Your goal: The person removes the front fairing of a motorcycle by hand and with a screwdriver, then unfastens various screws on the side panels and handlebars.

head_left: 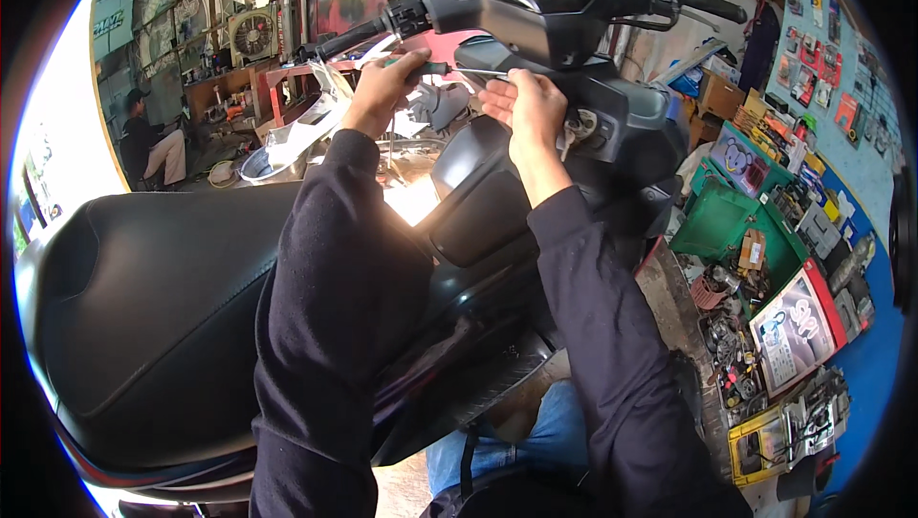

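Observation:
A black scooter (478,231) stands in front of me, its long seat (172,298) at my left and its handlebar (535,16) at the far side. My left hand (381,92) is closed around the dark green handle of a screwdriver (436,68), held level above the scooter's body. Its thin metal shaft points right and runs to the fingertips of my right hand (534,111). Those fingers are pinched at the shaft's end, beside the dark front panel (622,102). Whatever small piece they may hold is hidden.
At the right lie a green toolbox (717,221), a yellow crate (755,451) and many loose parts. Packaged parts hang on the blue wall (813,59). A metal basin (263,166) stands beyond the seat. Another person (153,140) sits at the far left.

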Tool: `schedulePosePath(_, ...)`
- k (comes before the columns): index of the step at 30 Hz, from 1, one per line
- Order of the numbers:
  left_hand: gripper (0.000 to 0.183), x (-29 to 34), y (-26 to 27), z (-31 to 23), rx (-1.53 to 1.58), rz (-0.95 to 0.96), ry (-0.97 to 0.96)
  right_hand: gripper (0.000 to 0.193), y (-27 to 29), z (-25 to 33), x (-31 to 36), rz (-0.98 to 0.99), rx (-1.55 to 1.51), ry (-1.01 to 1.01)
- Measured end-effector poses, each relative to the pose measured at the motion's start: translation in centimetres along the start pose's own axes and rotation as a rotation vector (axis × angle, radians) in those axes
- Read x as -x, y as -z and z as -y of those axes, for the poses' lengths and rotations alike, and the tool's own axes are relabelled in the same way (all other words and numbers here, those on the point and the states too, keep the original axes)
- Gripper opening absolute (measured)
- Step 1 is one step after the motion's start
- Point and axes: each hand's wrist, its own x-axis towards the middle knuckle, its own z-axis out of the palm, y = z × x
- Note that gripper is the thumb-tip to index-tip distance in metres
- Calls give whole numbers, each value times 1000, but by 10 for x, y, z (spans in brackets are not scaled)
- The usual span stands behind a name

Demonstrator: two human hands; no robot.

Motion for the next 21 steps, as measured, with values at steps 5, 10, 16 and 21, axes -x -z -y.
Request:
schedulePosePath(5, 20, 55, -51, 1, 161, -68, 37, 19, 61, 21, 23, 127, 99, -76)
schedulePosePath(10, 21, 99, -92, 34, 228, -174, 114, 17, 125, 32, 68, 277, 255, -248)
schedulePosePath(16, 22, 172, -143, 102, -5, -255, 62, 21, 218, -33, 145, 396, 383, -546)
schedulePosePath(21, 35, 230, -157, 155, -439, -178, -6, 18, 276, -86, 202, 408, 317, -729)
